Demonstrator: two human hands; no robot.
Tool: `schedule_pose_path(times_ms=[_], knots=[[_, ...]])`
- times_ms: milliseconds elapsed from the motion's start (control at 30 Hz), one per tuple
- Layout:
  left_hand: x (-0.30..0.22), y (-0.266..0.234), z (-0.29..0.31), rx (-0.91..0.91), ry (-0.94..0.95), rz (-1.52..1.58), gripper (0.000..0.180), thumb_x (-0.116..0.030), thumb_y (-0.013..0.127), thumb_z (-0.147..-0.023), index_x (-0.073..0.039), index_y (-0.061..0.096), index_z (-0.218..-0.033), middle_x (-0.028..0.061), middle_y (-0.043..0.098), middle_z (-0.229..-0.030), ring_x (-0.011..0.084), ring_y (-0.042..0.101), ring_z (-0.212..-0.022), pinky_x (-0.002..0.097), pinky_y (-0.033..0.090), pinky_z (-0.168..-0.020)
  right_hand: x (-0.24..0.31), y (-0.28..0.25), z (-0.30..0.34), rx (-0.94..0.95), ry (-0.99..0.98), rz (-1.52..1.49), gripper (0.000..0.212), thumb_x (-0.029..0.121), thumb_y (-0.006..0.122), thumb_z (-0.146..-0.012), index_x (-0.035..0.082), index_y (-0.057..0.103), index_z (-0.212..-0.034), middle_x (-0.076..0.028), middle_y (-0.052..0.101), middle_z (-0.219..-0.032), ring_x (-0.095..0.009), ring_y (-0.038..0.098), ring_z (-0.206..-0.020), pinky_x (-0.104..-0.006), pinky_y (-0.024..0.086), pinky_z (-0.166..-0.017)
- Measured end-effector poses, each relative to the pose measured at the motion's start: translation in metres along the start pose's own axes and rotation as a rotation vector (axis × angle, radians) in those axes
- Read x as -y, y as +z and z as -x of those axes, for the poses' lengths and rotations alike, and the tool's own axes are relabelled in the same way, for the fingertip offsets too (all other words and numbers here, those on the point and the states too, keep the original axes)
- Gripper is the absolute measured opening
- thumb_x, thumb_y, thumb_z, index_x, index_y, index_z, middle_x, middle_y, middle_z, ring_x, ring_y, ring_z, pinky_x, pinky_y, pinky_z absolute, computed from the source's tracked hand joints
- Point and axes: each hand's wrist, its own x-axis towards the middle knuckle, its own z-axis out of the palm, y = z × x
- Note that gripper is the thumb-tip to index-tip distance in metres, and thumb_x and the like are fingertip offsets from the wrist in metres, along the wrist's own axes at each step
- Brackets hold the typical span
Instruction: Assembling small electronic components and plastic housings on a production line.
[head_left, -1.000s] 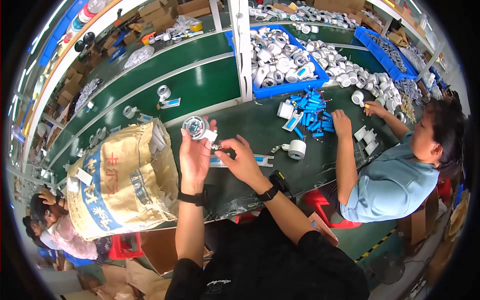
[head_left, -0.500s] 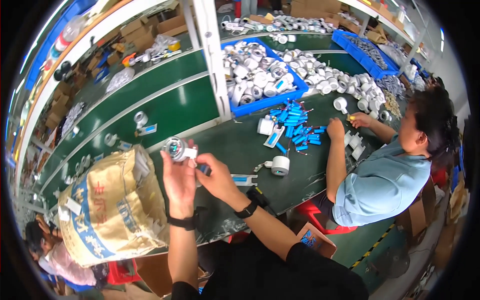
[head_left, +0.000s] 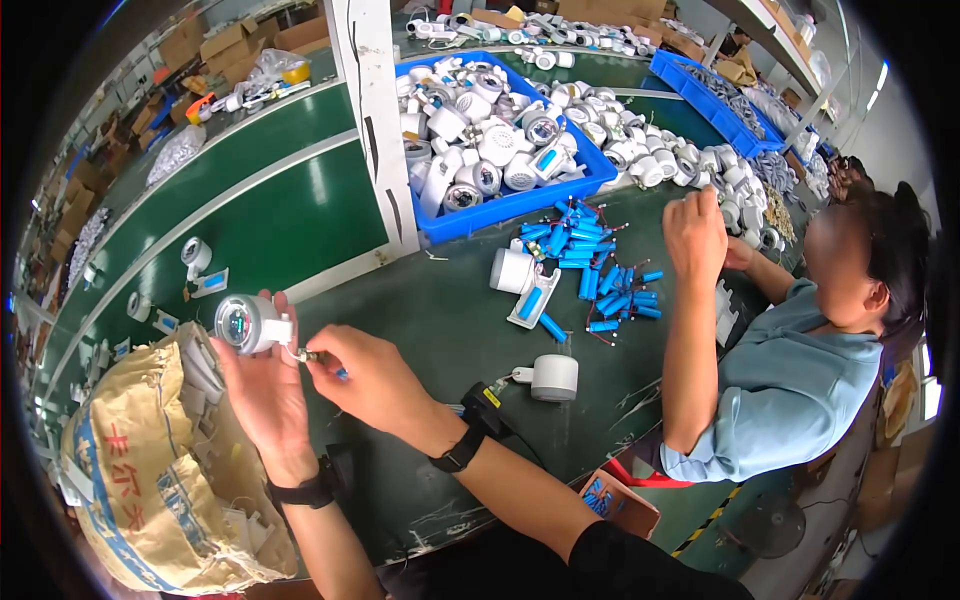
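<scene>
My left hand (head_left: 268, 408) is raised over the bench, palm up, with its fingers around a white round device (head_left: 262, 322). The device has a clear face with small lit digits inside, and a short white neck pointing right. Beside that neck, my right hand (head_left: 372, 382) pinches a small wired part (head_left: 312, 356). A thin wire runs from this part to the neck. A bit of blue shows under the right fingers; what it belongs to is mostly hidden. On the bench, right of my hands, another white round device (head_left: 554, 378) lies with a wired end.
Blue battery cells (head_left: 600, 270) lie heaped mid-bench near an opened device (head_left: 513, 270). Behind stands a blue crate (head_left: 590, 190) full of white devices. A woven sack (head_left: 130, 470) is at left, a black tool (head_left: 487, 408) near my right wrist. A co-worker (head_left: 790, 370) sits at right.
My hands and the device have moved left and slightly lower in view. The right hand has drawn back from the neck, exposing the wire. The co-worker's near hand has risen.
</scene>
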Motion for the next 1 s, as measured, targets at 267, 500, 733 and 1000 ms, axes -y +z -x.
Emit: schedule_pose_path(times_ms=[267,500,733,1000], knots=[[0.009,-0.028,0.002,-0.023,-0.022,-0.042,0.06,-0.042,0.046,-0.107,0.004,0.037,-0.146,0.024,0.048,-0.144,0.0386,0.046,-0.137,0.0501,0.043,-0.116,-0.006,-0.001,0.012,0.062,-0.002,0.136,0.019,0.004,0.07,-0.087,0.002,0.061,-0.103,-0.014,0.066,-0.098,-0.032,0.069,-0.077,-0.0385,0.057,-0.068],[0.018,-0.033,0.001,0.018,-0.071,0.016,0.061,-0.042,0.047,-0.107,0.004,0.038,-0.146,0.0247,0.048,-0.144,0.0382,0.048,-0.136,0.0486,0.045,-0.115,-0.007,-0.005,0.012,0.067,-0.005,0.103,0.018,0.001,0.069,-0.084,0.002,0.062,-0.101,-0.012,0.065,-0.098,-0.03,0.068,-0.078,-0.0382,0.056,-0.067],[0.003,-0.037,0.004,0.045,-0.145,0.048,0.057,-0.047,0.043,-0.107,-0.002,0.046,-0.142,0.0158,0.057,-0.138,0.0345,0.055,-0.13,0.0486,0.047,-0.111,-0.001,0.004,0.008,0.095,-0.107,0.21,0.021,0.0,0.073,-0.08,0.004,0.063,-0.098,-0.012,0.066,-0.096,-0.028,0.069,-0.08,-0.0364,0.057,-0.068],[0.007,-0.039,0.007,-0.01,-0.092,-0.032,0.059,-0.047,0.044,-0.106,0.0,0.044,-0.141,0.0184,0.054,-0.141,0.0352,0.054,-0.131,0.0509,0.048,-0.111,0.002,0.011,0.013,0.09,-0.143,0.241,0.022,-0.005,0.075,-0.081,0.001,0.064,-0.098,-0.012,0.068,-0.099,-0.021,0.073,-0.076,-0.0308,0.059,-0.065]])
